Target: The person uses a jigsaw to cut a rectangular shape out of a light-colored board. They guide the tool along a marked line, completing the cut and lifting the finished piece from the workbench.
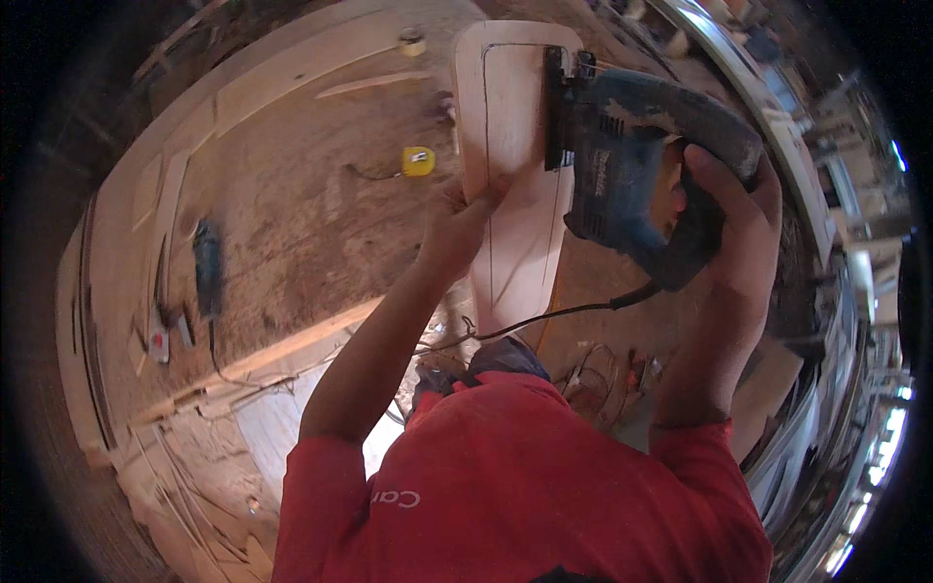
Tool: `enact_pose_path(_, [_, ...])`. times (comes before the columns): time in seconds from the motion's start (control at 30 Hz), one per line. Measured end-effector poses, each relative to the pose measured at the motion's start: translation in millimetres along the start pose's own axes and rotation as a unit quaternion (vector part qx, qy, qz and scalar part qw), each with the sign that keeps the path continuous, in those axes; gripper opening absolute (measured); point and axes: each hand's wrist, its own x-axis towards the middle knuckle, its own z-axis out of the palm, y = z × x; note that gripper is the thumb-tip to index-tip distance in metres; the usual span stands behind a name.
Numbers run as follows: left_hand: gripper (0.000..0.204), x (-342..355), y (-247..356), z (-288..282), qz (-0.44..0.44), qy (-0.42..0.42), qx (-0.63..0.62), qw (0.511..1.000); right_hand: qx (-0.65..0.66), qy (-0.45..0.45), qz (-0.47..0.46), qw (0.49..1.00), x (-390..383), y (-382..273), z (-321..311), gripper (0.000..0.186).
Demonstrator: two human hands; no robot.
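Note:
My right hand point(743, 219) is wrapped round the handle of a dark blue jigsaw point(612, 180). The jigsaw's flat base plate sits against a pale wooden board point(515, 248) with rounded corners, along its right side. A dark line is drawn on the board a little inside its edge. With its fingers closed on the board's left edge, my left hand point(457, 233) grips it near the middle; some fingertips are hidden behind it. From the jigsaw's rear a black cord point(559, 314) runs left, past my red shirt. The blade cannot be made out.
On the wooden workbench point(301, 185) to the left lie a yellow tape measure point(418, 161), a roll of tape point(411, 42), thin wood strips point(374, 85) and a second blue corded tool point(207, 267). Tangled cords point(598, 374) lie below the board. Stacked boards point(777, 146) line the right.

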Motion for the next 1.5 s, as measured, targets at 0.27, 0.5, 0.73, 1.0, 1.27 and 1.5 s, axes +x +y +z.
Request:
enact_pose_path(0.27, [0.027,-22.1,-24.3,180.3,0.024,-0.074,-0.04,0.996,-0.108,0.098,-0.007,0.989,-36.4,-78.4,-143.6,0.054])
enact_pose_path(0.5, [0.028,160.7,22.2,193.1,0.125,-0.06,-0.059,0.989,-0.168,0.097,-0.084,0.977,117.1,-94.8,-109.5,0.05])
enact_pose_path(0.73, [0.03,164.7,-7.0,200.3,0.079,-0.086,0.029,0.993,-0.183,0.112,-0.054,0.975,113.3,-56.4,-150.0,0.026])
enact_pose_path(1.0, [0.03,127.8,-7.3,149.6,-0.05,-0.05,0.031,0.997,-0.108,0.033,0.047,0.992,131.9,-13.5,-113.4,0.036])
enact_pose_path(1.27, [0.039,160.8,-66.3,95.2,-0.063,0.006,0.084,0.994,-0.153,-0.029,0.108,0.982,198.0,73.5,-51.9,0.028])
enact_pose_path(1.5, [0.041,166.7,-147.4,75.8,-0.124,-0.023,0.311,0.942,-0.156,-0.004,0.267,0.951,189.1,147.7,-60.8,0.029])
